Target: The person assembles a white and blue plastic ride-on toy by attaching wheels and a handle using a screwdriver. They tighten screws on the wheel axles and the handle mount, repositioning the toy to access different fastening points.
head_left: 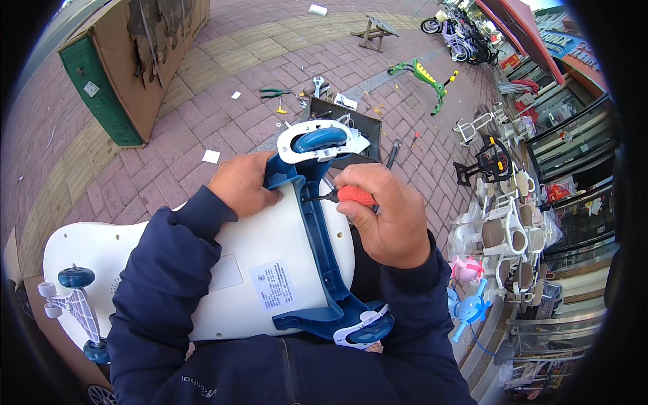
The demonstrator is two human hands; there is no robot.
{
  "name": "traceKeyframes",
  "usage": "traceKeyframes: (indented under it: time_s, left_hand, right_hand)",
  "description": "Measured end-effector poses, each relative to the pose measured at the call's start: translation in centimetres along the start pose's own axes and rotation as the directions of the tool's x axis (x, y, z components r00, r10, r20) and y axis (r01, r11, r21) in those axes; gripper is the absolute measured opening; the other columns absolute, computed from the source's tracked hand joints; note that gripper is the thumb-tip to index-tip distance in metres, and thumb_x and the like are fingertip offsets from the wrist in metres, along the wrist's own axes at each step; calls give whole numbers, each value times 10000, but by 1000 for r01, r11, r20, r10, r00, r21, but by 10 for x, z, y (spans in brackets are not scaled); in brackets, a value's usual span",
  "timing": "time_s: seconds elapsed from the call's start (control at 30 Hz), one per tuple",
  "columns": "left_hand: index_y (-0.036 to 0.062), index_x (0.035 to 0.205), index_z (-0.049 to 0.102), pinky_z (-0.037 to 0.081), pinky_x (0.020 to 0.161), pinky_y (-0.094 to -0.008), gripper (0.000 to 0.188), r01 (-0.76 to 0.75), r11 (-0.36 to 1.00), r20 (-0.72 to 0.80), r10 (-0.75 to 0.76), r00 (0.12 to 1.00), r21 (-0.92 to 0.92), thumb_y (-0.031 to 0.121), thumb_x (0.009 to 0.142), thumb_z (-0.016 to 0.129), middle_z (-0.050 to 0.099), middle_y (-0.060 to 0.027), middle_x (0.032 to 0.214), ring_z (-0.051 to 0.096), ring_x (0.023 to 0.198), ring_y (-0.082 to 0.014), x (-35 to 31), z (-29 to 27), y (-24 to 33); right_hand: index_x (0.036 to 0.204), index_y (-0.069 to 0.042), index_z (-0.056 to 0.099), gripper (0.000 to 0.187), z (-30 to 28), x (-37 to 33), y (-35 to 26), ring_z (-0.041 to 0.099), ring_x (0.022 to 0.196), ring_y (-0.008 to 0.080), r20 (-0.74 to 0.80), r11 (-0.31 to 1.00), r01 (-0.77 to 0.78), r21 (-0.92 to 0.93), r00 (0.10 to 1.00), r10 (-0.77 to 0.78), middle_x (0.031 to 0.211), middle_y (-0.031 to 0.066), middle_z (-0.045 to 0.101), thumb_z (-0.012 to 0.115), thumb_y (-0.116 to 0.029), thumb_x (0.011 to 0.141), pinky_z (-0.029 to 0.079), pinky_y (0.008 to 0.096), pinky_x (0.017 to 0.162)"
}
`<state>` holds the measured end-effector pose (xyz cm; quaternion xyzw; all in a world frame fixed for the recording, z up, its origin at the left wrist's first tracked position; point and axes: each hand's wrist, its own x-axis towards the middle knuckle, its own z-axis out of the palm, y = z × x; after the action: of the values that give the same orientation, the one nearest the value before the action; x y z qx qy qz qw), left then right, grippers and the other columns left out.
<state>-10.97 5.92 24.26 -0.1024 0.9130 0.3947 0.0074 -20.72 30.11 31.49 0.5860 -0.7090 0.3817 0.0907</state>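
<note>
An upturned white ride-on toy car body (223, 290) lies across my lap, its label side facing up. A dark blue wheel bracket (316, 243) spans its right end, with a blue wheel (318, 140) in a white housing at the far end and another wheel (370, 329) at the near end. My left hand (241, 183) is closed around the bracket's far corner. In my right hand (388, 212) is a red-handled screwdriver (354, 196), its shaft pointing left into the bracket's channel. The tip meets the bracket there; any screw under it is too small to make out.
Beyond the toy, an open dark toolbox (364, 131) sits on the brick paving, with pliers (275, 92) and an adjustable wrench (318, 84) nearby. A large cardboard box (128, 67) stands far left. Children's seats (506, 236) and a blue toy part (470, 309) line the right.
</note>
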Motion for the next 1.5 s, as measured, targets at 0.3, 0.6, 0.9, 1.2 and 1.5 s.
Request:
traceKeyframes:
  time_s: [0.3, 0.6, 0.9, 1.2, 1.5]
  left_hand:
    - [33, 1186, 692, 582, 881, -472, 397, -21, 1000, -19, 21, 1000, 1, 192, 846, 823, 753, -235, 989, 735, 933, -425, 0, 2, -2]
    - [29, 1199, 705, 581, 870, -463, 437, 4, 1000, -1, -4, 1000, -26, 169, 806, 834, 759, -230, 993, 740, 937, -411, 0, 3, -2]
    - [15, 1211, 714, 584, 869, -444, 464, -13, 999, -1, 13, 1000, -49, 110, 771, 828, 768, -215, 1001, 753, 942, -389, -1, 10, 8]
    - [10, 1175, 718, 582, 866, -417, 446, -1, 999, -32, -1, 999, -51, 132, 769, 855, 768, -207, 962, 746, 892, -369, 0, 13, 7]
    - [29, 1193, 718, 577, 863, -426, 462, -31, 998, -45, 29, 999, -48, 135, 767, 860, 764, -205, 957, 741, 889, -373, 1, 16, -3]
  right_hand:
    - [1271, -39, 598, 354, 5, 4, 0, 762, 911, 259, 10, 998, -53, 14, 999, 53, 1049, 125, 761, 778, -119, 976, 591, 344, 810]
    - [1298, -45, 609, 422, 7, 7, -2, 776, 935, 303, 11, 985, -159, 68, 987, 159, 1081, 145, 765, 802, -66, 924, 608, 352, 818]
    - [1318, -40, 596, 481, 36, -8, -18, 781, 893, 362, -204, 975, -207, -80, 961, 187, 1042, 182, 748, 830, -69, 899, 619, 394, 731]
    - [1312, -35, 566, 433, 13, -6, -7, 781, 956, 333, -4, 961, -270, 63, 963, 271, 1078, 169, 756, 782, -61, 937, 615, 391, 814]
    - [1289, -42, 570, 388, 26, -13, -1, 790, 910, 295, -72, 984, -170, 61, 982, 174, 1045, 143, 762, 776, -78, 962, 626, 355, 772]
